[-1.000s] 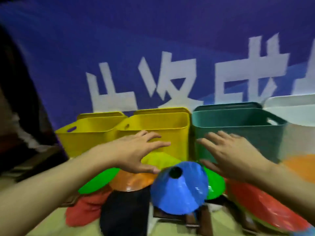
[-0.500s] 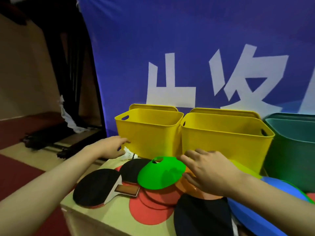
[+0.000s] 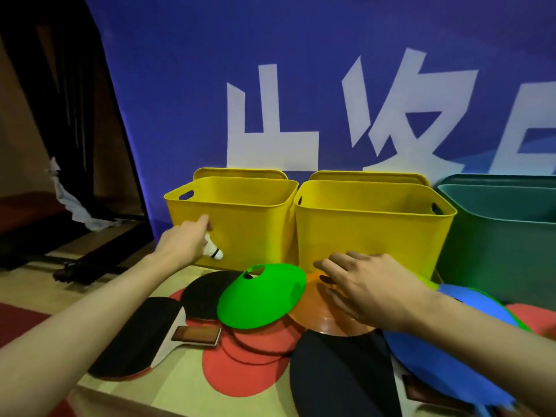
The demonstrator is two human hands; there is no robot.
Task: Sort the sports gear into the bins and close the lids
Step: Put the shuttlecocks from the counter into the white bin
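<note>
Left hand [image 3: 183, 243] gripped a half-hidden shuttlecock [image 3: 214, 251] — now raised against the left yellow bin [image 3: 240, 218] — while the right hand [image 3: 365, 285] hovered open-fingered.

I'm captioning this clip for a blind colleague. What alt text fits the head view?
A person's left hand lifts a white shuttlecock beside the left yellow bin. The right hand reaches over an orange cone among table tennis paddles and a green cone.

Blue banner [image 3: 301, 70], dark curtain [image 3: 60, 85]
</note>
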